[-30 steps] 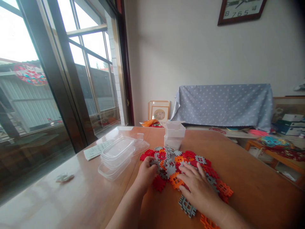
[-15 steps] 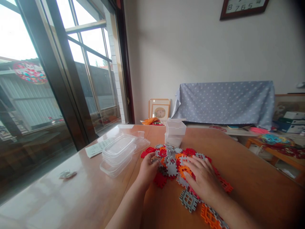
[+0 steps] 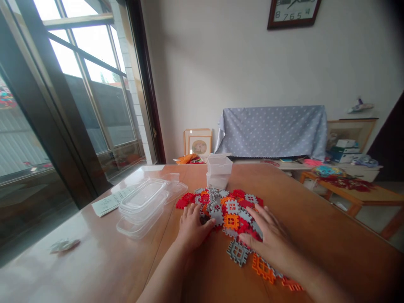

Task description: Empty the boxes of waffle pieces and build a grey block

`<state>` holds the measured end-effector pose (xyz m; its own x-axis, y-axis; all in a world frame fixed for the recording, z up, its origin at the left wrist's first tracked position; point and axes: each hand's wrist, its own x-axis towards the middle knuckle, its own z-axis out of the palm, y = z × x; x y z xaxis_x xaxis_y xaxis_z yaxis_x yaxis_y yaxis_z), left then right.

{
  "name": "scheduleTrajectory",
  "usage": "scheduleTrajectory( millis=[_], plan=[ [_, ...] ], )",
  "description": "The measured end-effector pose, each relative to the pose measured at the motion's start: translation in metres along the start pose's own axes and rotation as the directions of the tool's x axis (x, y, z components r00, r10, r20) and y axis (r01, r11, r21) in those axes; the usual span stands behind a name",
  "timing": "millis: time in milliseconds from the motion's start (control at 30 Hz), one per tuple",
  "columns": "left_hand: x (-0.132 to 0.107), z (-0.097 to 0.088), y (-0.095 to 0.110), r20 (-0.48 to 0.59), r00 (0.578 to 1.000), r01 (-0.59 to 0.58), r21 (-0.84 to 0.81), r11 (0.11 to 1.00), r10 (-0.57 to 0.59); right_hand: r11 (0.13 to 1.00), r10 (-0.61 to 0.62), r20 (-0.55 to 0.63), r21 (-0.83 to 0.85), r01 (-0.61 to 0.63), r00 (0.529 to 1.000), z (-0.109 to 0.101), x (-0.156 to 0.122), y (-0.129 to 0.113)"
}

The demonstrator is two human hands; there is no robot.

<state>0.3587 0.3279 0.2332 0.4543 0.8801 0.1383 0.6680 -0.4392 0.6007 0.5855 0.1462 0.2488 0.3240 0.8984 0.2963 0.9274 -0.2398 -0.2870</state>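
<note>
A loose pile of flat interlocking plastic building tiles with notched edges, in red, orange and grey, lies mid-table. My left hand (image 3: 193, 224) rests at the pile's left side, fingers apart, thumb reaching toward a grey tile (image 3: 216, 218). At the right side my right hand (image 3: 268, 235) is spread, its fingers over red and grey tiles. Between the hands lies an orange tile (image 3: 231, 221). Nearer to me, a dark grey tile (image 3: 237, 252) and another orange tile (image 3: 263, 268) lie apart from the main heap. Tiles under both palms are partly hidden.
Clear plastic boxes (image 3: 219, 168) are stacked behind the pile. Transparent lids (image 3: 143, 197) lie to the left, beside a printed sheet (image 3: 109, 203). A small packet (image 3: 65, 245) sits at far left on the wooden table (image 3: 311, 235). A glass door stands left.
My view has swung to the right. My left hand has opened out from a more closed pose, and my right hand has shifted off the orange tile toward the pile's right edge.
</note>
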Motion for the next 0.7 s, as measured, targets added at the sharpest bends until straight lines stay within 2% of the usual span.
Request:
scheduleTrajectory(
  millis=[100,233,433,700],
  plan=[
    [-0.006,0.006,0.003,0.052,0.999,-0.015,0.099,0.995,0.009,0.998,0.067,-0.013,-0.019,-0.067,0.998,0.02,-0.031,0.001],
    [-0.011,0.011,0.009,0.08,0.997,-0.025,0.155,0.988,0.013,0.997,-0.002,-0.025,-0.078,0.0,1.0,0.034,-0.049,-0.001],
    [-0.011,0.007,0.011,0.113,0.994,-0.029,0.217,0.976,0.005,0.997,-0.052,0.101,-0.058,0.058,0.994,0.019,-0.026,0.004],
    [-0.011,0.008,0.013,0.096,0.995,-0.012,0.258,0.966,-0.014,0.984,-0.179,0.139,0.039,0.175,0.974,0.007,0.001,0.039]
  ],
)
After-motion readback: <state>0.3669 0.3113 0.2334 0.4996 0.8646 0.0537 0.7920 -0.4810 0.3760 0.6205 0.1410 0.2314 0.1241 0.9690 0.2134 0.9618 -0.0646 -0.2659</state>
